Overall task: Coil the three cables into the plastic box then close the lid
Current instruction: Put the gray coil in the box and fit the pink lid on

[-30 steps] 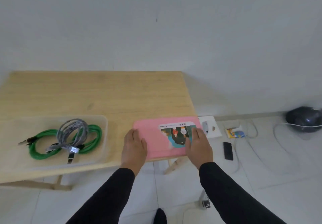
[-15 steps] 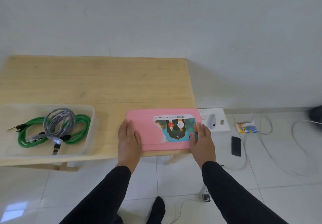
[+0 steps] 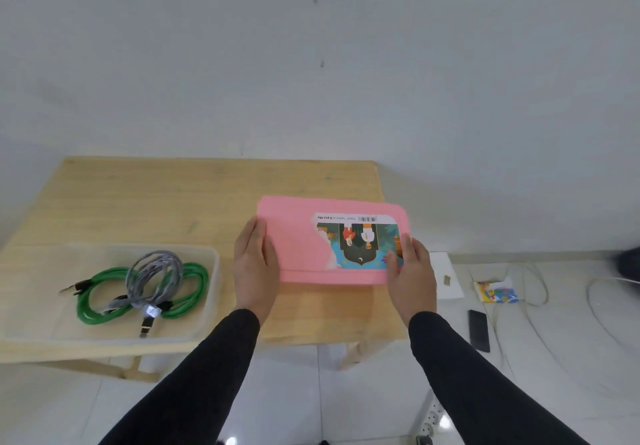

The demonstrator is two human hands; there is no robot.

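A clear plastic box (image 3: 211, 261) stands open at the left front of the wooden table (image 3: 173, 202). Coiled inside lie a green cable (image 3: 194, 292) and a grey braided cable (image 3: 156, 271), with dark plugs poking out. A third cable is not clearly told apart. The pink lid (image 3: 298, 236), with a colourful sticker on it, is lifted off the table at the right. My left hand (image 3: 254, 264) grips its left edge and my right hand (image 3: 412, 274) grips its right edge.
The table's right edge is just under the lid. On the tiled floor to the right lie a white box (image 3: 446, 281), a black phone (image 3: 479, 330), a small colourful packet (image 3: 497, 292) and loose white cords. A power strip (image 3: 429, 424) lies near my feet.
Both hands have closed on the pink lid's ends and raised it off the table. The view has shifted, so the box sits further right in frame.
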